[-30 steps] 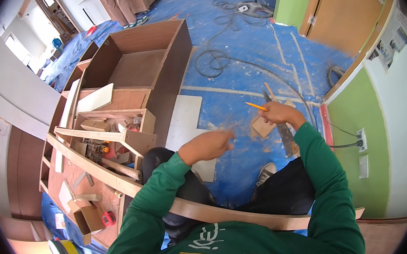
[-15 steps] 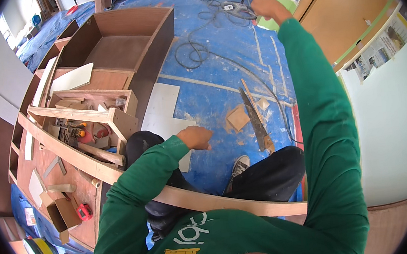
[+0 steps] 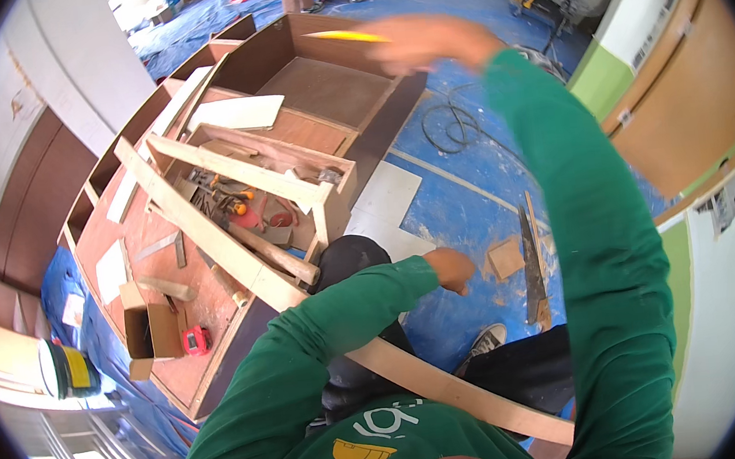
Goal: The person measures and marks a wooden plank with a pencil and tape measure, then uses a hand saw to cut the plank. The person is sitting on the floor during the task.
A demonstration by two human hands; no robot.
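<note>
My right hand (image 3: 438,41) is raised at the far side, blurred, with a yellow pencil (image 3: 347,36) gripped in its fingers and pointing left. My left hand (image 3: 451,272) hangs beyond my left knee with its fingers curled; nothing shows in them. Under my left forearm a long pale wood strip (image 3: 425,371) runs across my lap and up to the left over the cabinet. Beside it stands an open wooden toolbox (image 3: 332,199) holding several hand tools, some with orange handles.
A brown cabinet frame (image 3: 400,107) lies on the blue sheeting at left. On its panel are a red tape measure (image 3: 196,340), a small cardboard box (image 3: 163,331) and a mallet (image 3: 167,289). A handsaw (image 3: 533,271) and wood block (image 3: 505,259) lie on the floor. A ladder (image 3: 97,450) stands lower left.
My right hand has swung left with the pencil, from the upper right to above the cabinet's far end. The view has turned left, shifting the scene rightward. My left hand stays curled.
</note>
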